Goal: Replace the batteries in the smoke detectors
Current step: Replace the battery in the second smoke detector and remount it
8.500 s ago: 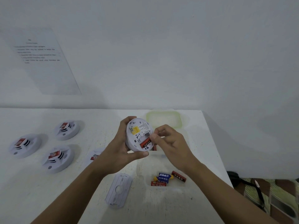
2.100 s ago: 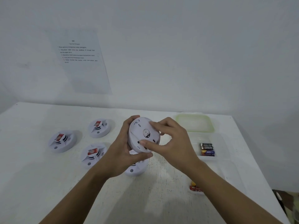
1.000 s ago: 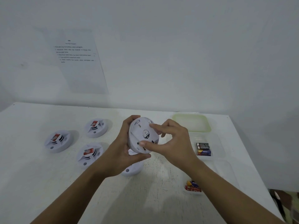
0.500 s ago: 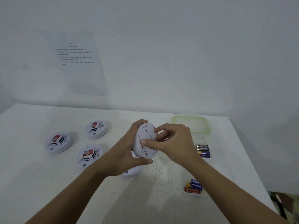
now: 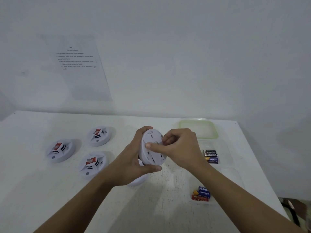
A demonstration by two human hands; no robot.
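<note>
— Gripping of the smoke detector [image 5: 152, 154] is done by which hand?
— It is clasped at its rim by the left hand [image 5: 134, 165], thumb beneath and fingers curled over the top. It is held on edge above the table [image 5: 50, 199], its slotted flat side turned to the camera.
— And the right hand [image 5: 180, 148]?
— That flat side is pinched by it: the thumb is pressed across the face, the fingers are curled at the right rim.
— What is seen left of the grip?
— On the table are laid three more detectors [image 5: 92, 163], dome up (each marked with a red label). Just beneath the left hand a fourth white one [image 5: 140, 181] is partly hidden.
— And to the right?
— There black and blue batteries [image 5: 210, 156] are seen in a clear tray [image 5: 225, 148], and beyond it a green-rimmed lid [image 5: 198, 130] is laid. Nearer, below the right forearm, red and blue batteries [image 5: 201, 194] are heaped.
</note>
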